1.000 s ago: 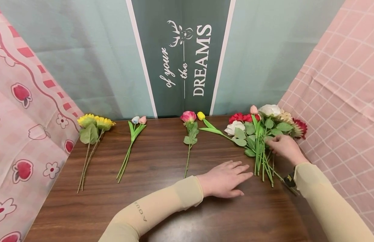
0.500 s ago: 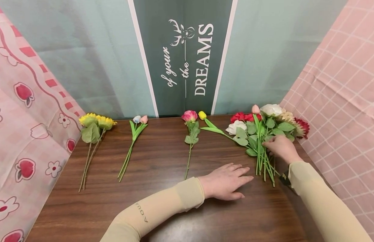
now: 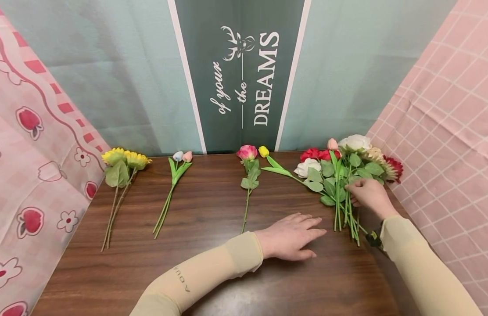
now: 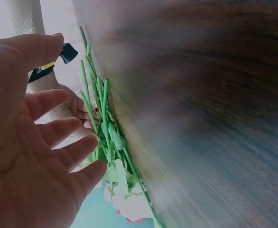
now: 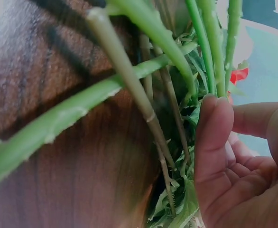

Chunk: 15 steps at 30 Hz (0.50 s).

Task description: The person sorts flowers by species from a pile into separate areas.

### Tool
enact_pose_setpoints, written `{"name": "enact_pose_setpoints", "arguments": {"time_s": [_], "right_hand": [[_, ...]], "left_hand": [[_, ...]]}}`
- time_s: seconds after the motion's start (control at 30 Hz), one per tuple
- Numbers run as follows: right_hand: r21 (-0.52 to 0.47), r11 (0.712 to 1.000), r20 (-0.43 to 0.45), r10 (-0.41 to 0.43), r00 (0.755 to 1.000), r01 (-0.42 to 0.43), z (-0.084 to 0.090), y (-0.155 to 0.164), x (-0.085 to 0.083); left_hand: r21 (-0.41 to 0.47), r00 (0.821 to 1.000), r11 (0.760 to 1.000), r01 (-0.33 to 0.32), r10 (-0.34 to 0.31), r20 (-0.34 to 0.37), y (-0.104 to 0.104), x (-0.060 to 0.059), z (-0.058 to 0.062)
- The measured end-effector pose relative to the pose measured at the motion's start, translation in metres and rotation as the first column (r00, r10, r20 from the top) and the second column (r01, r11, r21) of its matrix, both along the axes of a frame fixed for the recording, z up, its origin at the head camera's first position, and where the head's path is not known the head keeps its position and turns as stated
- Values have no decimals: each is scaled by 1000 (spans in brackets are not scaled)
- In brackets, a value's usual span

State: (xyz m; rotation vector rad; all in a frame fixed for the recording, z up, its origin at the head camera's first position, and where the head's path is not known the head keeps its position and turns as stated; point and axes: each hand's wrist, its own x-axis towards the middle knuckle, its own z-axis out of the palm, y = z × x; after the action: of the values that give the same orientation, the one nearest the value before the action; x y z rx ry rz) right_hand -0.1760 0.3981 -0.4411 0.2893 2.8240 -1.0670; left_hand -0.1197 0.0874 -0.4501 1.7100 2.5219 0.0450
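At the right of the table lies a pile of artificial flowers, with red blooms, a pink tulip (image 3: 332, 144), a white rose (image 3: 307, 167) and a white bloom (image 3: 354, 142) at its far end. My right hand (image 3: 368, 195) pinches a green flower stem (image 5: 217, 57) between thumb and forefinger, among other stems; which bloom it bears is unclear. Left of the pile my left hand (image 3: 293, 237) hovers low over or rests on the table, fingers spread, holding nothing. In the left wrist view the left palm (image 4: 34, 156) faces the loose stem ends (image 4: 106, 95).
On the wooden table (image 3: 212, 206), from left, lie two sunflowers (image 3: 125, 160), a blue and a pink tulip (image 3: 177, 169) together, and a pink rose (image 3: 248, 153). A yellow tulip (image 3: 263, 152) slants out of the pile. Cloth walls (image 3: 346, 70) stand around the table.
My right hand shifts only slightly at the pile, still pinching, and the stems near it stir a little. The left hand drifts slightly left. The separate flowers stay where they lie.
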Motion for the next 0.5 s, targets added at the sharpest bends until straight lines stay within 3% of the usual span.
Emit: {"name": "enact_pose_setpoints", "arguments": {"time_s": [0.33, 0.5], "right_hand": [[19, 1000, -100, 5, 995, -3, 2, -2, 5], [-71, 997, -192, -22, 981, 9, 10, -22, 5]], "left_hand": [[48, 1000, 999, -18, 18, 9, -3, -5, 1], [140, 991, 986, -94, 80, 104, -16, -13, 2]]}}
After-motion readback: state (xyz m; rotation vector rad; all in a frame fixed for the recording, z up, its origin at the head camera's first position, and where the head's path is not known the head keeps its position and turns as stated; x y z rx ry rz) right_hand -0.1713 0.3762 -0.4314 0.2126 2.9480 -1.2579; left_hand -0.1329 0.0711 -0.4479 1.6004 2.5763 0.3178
